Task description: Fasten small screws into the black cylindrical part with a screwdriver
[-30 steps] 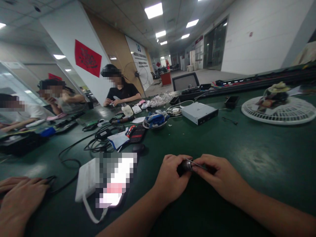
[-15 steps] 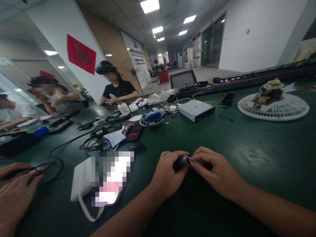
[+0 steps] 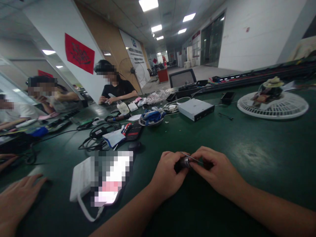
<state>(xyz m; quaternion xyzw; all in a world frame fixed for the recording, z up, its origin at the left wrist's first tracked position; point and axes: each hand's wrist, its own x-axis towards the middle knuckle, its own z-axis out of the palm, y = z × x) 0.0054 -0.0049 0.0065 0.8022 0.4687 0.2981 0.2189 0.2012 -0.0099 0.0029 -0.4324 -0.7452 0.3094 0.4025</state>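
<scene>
At the six o'clock side of the green surface [image 3: 209,135], the left hand [image 3: 169,171] is curled around a dark metal cylinder [image 3: 185,162]; the right hand [image 3: 217,171] pinches a thin rod [image 3: 191,157] at the cylinder's three o'clock end. A firm left grip and small, light pressure on the rod would likely prevent slips. Fingers cover most of the cylinder, and whether the rod touches it cannot be told. The phone [image 3: 112,187] toward nine o'clock is pixelated.
</scene>
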